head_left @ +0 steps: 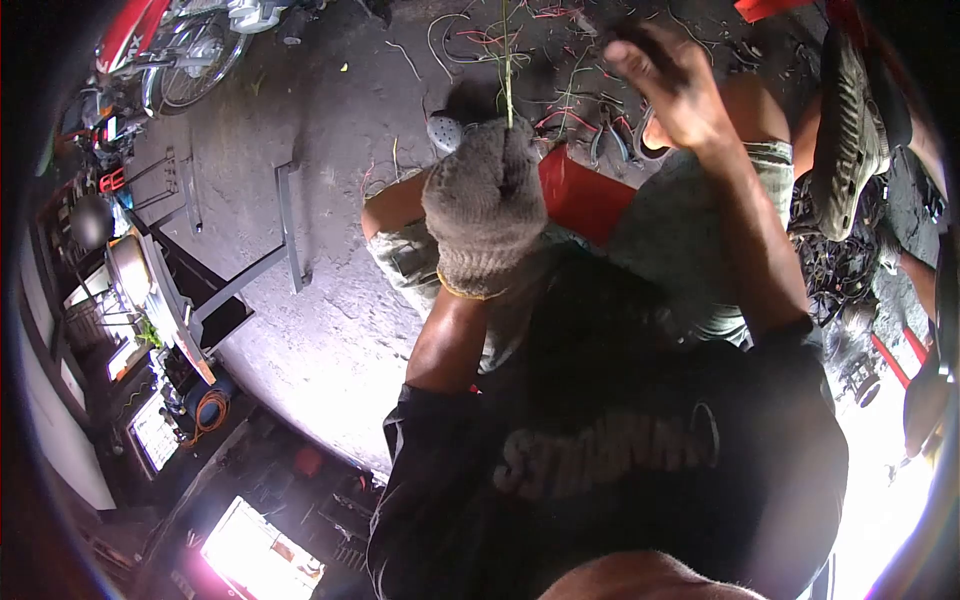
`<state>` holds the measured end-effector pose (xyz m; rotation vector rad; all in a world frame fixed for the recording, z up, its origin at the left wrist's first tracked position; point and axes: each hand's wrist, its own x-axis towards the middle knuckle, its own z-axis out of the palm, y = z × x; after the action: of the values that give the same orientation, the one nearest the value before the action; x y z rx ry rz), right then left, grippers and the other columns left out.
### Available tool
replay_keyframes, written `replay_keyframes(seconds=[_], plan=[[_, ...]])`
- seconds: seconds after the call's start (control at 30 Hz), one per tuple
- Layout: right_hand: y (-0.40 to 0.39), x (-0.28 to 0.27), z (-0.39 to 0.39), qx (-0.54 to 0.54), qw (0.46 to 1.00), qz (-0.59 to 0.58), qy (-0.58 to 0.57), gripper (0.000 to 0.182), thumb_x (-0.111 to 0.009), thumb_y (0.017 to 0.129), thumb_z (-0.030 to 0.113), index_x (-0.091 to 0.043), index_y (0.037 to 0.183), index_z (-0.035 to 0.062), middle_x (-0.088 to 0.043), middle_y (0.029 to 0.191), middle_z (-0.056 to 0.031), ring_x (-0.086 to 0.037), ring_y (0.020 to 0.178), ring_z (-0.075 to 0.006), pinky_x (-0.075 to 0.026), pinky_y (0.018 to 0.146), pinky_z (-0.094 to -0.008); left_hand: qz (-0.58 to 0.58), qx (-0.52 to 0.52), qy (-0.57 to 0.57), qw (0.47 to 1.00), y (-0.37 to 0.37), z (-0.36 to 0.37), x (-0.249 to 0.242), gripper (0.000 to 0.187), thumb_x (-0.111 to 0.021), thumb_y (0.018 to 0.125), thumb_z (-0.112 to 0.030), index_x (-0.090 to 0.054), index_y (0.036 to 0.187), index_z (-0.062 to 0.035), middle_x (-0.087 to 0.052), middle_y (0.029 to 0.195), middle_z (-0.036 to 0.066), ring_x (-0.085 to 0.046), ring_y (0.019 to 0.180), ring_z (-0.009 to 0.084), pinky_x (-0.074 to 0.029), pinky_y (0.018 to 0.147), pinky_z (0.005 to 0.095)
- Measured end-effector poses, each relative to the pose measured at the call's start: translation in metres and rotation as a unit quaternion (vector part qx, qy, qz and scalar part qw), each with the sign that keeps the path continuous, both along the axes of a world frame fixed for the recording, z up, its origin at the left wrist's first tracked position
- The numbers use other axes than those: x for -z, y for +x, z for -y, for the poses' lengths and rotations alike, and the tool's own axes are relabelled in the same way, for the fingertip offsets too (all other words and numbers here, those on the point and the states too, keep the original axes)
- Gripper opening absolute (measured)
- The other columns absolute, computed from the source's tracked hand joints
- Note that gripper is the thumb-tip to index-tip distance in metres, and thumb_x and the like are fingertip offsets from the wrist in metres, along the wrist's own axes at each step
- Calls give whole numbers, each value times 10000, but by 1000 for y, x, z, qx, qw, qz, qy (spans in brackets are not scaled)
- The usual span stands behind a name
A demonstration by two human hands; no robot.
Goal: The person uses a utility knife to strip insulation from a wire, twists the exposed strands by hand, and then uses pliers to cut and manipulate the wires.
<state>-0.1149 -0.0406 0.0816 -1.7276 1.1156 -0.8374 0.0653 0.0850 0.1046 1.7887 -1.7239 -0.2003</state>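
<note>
My left hand (pixel 485 195), in a grey knitted glove, is closed in a fist in front of my lap. A thin yellow-green wire (pixel 508 75) runs from the top of this fist away across the floor. My right hand (pixel 685 95) is bare and raised over my right knee, its thumb stretched out. Its other fingers are dark and smeared by motion, so whether they hold anything is hidden. Below it on the floor lie pliers (pixel 610 140). A red piece (pixel 585 195) sits between my legs, next to the gloved hand.
Loose wire scraps (pixel 560 40) litter the floor ahead. Another person's shoe (pixel 845 150) and gloved hand (pixel 887 248) are at the right, near a heap of dark wires (pixel 835 265). A metal frame (pixel 285 230) and a motorcycle (pixel 190 60) stand at the left.
</note>
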Motion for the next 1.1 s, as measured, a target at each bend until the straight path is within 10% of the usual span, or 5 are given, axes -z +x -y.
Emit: replay_keyframes(seconds=[0.2,0.57,0.63,0.83,1.1], plan=[[21,0,-28,-204,973,107,17,274,-647,869,274,-655,961,16,-670,793,-139,-654,737,-219,-493,676,-340,112,16,24,993,5,-6,1,89,-581,826,-106,-656,850,-66,-677,826,70,-646,718,244,-500,637,338],[28,12,-21,-156,987,-33,1,262,-618,866,315,-673,965,79,-678,878,-140,-650,805,-339,-506,693,-380,196,26,59,978,10,-8,1,79,-596,821,-120,-636,862,-66,-650,854,63,-638,723,254,-501,620,338],[23,27,-3,-40,998,-41,14,254,-609,870,299,-661,982,77,-675,883,-153,-662,813,-310,-512,700,-374,23,39,94,995,14,-6,6,112,-563,833,-95,-646,895,-54,-678,951,57,-662,779,221,-517,660,310],[8,19,-4,-57,997,57,21,204,-593,898,184,-624,1004,13,-677,877,-114,-643,839,-155,-489,750,-325,86,51,-2,995,3,3,1,118,-576,770,-108,-622,874,-78,-596,738,108,-596,635,313,-473,569,404],[26,21,-9,-59,994,46,83,333,-585,905,317,-626,1007,3,-668,874,-149,-642,808,-223,-478,736,-351,-132,-2,67,989,-4,-1,-16,211,-619,760,-78,-623,963,-18,-614,939,200,-615,854,348,-484,724,427]])
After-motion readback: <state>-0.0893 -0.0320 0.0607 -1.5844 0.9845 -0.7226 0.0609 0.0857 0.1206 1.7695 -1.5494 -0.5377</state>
